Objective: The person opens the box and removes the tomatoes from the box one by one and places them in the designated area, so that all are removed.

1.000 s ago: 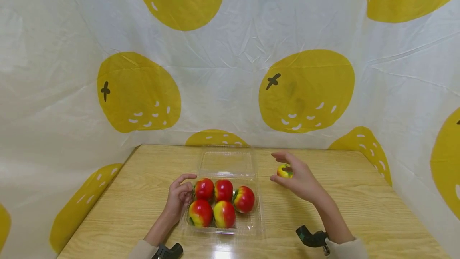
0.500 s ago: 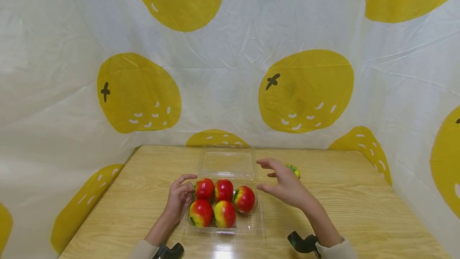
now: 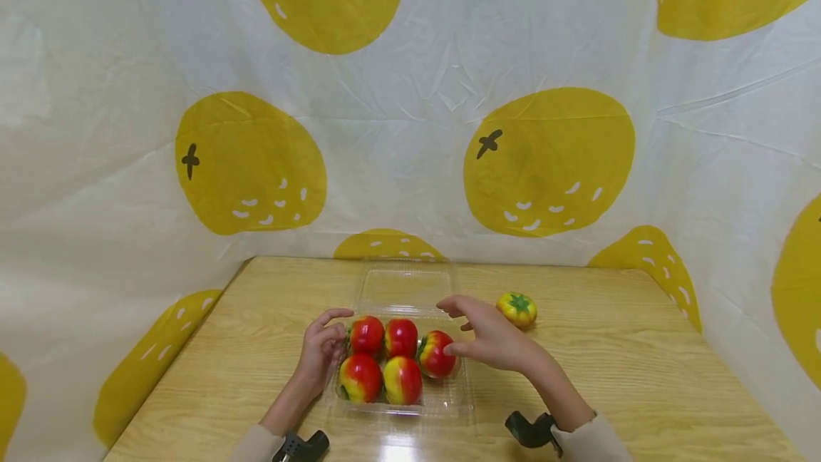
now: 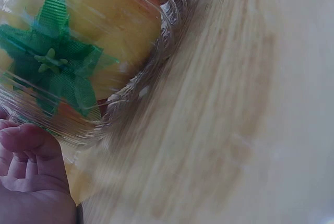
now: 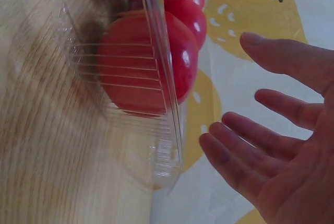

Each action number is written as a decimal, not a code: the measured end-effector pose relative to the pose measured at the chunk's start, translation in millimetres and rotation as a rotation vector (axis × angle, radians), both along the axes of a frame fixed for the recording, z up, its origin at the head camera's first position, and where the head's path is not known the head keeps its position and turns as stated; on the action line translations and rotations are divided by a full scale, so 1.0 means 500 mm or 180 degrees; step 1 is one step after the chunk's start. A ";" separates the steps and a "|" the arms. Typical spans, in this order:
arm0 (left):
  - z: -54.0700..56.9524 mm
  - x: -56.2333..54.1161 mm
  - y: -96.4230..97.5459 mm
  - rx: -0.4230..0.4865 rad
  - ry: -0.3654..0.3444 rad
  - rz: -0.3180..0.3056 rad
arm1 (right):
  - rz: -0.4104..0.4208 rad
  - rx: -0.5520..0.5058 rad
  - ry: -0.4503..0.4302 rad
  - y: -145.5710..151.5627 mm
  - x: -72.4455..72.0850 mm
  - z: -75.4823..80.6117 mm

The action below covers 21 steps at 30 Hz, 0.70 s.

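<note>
In the head view a clear plastic clamshell container (image 3: 442, 399) holds several glossy red-and-yellow artificial fruits like persimmons, among them a right-hand fruit (image 3: 433, 355). My left hand (image 3: 318, 349) stays at the container's left side, fingers curled at its rim. In the left wrist view one fruit (image 4: 120, 31) shows a green leafy calyx through the plastic. My right hand (image 3: 490, 337) hovers at the container's right side, fingers spread, nothing held. The right wrist view shows a gap between its fingertips (image 5: 209, 143) and the container wall. Another yellow fruit (image 3: 517, 309), calyx up, lies behind that hand.
The container's hinged lid (image 3: 405, 287) lies open towards the back of the wooden table (image 3: 616, 348). Behind and at both sides hangs a white curtain (image 3: 391, 162) printed with large yellow fruits. A dark wrist camera mount (image 3: 529, 430) sits on the right wrist.
My right hand has moved left and nearer, from in front of the loose yellow fruit to the container's right side. That fruit is now uncovered. The left hand has stayed put.
</note>
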State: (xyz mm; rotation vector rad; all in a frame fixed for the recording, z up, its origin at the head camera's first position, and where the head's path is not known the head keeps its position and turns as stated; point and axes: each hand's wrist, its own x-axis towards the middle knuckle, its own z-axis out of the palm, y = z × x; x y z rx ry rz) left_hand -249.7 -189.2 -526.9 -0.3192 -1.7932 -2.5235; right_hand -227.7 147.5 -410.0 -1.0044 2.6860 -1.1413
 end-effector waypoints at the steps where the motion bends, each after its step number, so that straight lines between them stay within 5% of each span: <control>1: 0.000 0.000 0.000 0.0002 0.0005 -0.0008 | 0.0017 0.0058 -0.0051 -0.002 -0.002 0.002; 21: -0.003 0.000 0.004 0.0025 0.0004 0.0016 | 0.0305 0.1003 -0.0153 -0.047 -0.035 0.011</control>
